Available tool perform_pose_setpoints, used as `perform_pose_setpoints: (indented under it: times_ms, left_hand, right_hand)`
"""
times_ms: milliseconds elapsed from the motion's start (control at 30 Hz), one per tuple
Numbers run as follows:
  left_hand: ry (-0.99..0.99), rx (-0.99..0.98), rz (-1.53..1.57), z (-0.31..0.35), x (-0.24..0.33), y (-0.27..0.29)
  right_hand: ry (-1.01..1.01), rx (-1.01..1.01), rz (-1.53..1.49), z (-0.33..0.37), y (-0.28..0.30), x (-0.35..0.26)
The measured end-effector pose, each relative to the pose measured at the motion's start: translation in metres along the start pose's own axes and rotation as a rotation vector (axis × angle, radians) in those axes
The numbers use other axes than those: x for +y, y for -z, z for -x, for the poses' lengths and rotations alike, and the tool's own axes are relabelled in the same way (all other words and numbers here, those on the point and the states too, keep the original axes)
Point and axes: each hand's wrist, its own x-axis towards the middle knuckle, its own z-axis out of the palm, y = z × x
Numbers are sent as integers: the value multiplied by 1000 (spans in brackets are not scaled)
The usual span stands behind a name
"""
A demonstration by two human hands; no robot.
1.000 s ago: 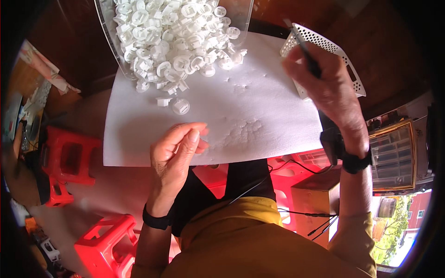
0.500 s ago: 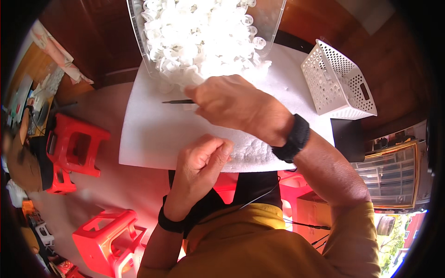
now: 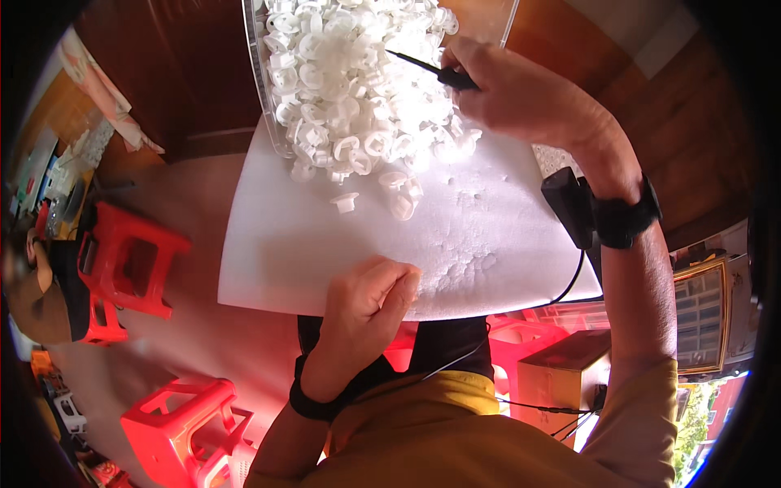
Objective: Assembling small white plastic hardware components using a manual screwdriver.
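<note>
1. Head view: right hand (image 3: 527, 94) grips the black tool (image 3: 457, 79), fingers closed round its handle, tip out toward ten o'clock, over white parts (image 3: 350, 114)!
2. Left hand (image 3: 366, 299): thumb against curled fingers, contents can't be told; parts at its twelve o'clock.

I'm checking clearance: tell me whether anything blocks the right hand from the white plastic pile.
Nothing visible does: the right hand appears beside the white plastic pile, its black tool pointing across it.
</note>
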Motion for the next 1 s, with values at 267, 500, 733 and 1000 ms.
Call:
perform_pose_setpoints:
  times_ms: [267,500,733,1000]
  left_hand:
    - [-8,10,-18,-1,1,-3]
    - [-3,45,-20,0,-5,-8]
    - [-7,30,-45,-2,-4,-9]
    - [33,14,-13,-4,-2,-11]
  right_hand:
    - [-26,333,285,-66,-20,12]
    - [-61,226,289,-73,-25,6]
    - [-52,152,231,-50,-27,11]
    - [18,99,279,-4,-45,25]
